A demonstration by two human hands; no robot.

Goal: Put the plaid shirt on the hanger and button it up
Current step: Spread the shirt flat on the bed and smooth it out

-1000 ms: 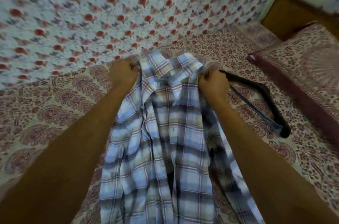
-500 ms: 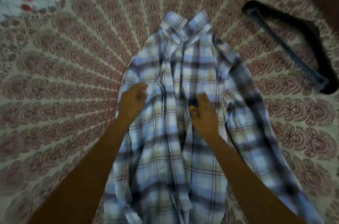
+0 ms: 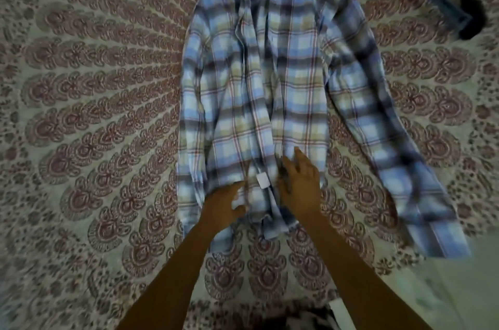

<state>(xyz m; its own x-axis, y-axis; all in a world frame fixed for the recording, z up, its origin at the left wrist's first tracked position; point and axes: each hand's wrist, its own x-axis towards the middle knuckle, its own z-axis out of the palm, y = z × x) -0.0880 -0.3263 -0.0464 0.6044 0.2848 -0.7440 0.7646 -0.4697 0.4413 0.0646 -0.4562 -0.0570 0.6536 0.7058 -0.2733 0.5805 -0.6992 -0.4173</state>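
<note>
left hand (image 3: 222, 204) grips the plaid shirt (image 3: 270, 81) hem, right hand (image 3: 299, 186) rests flat.

The plaid shirt (image 3: 270, 86) covers the middle of the frame from the top edge downward, and one sleeve (image 3: 391, 154) runs out to the lower right. The bedspread (image 3: 94, 113) gives free passage along the whole left side; the dark hanger (image 3: 459, 0) blocks the upper right corner.

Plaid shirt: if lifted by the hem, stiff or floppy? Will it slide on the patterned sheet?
Likely floppy: the plaid shirt lies in soft folds and its sleeve trails limply. Probably light for its size, being thin cloth. It would likely bunch rather than slide cleanly on the patterned sheet, since both are fabric.
</note>
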